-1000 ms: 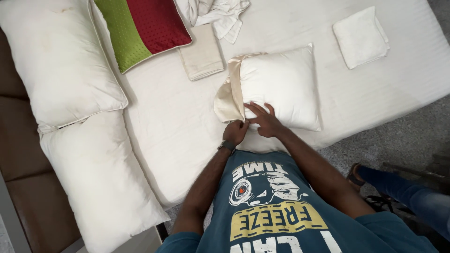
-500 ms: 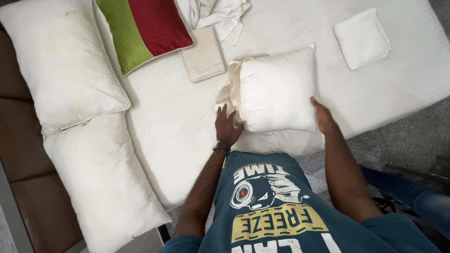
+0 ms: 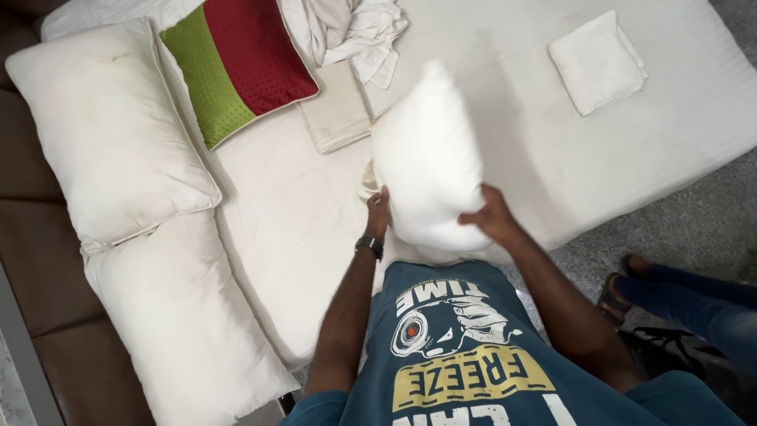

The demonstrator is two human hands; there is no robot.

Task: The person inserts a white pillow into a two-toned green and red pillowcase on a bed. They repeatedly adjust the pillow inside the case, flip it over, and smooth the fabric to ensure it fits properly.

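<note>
Two hands (image 3: 378, 211) (image 3: 490, 217) around a white pillow (image 3: 430, 162).

White bed (image 3: 552, 158) filling frame. Brown headboard (image 3: 47, 315) along left. Grey speckled floor (image 3: 694, 229) at right. Soft even light, faint shadows.

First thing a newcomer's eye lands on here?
The white pillow, gripped by the left hand and right hand over the near edge of the bed. Next, the red-and-green cushion at top left, beside two large white pillows.
</note>
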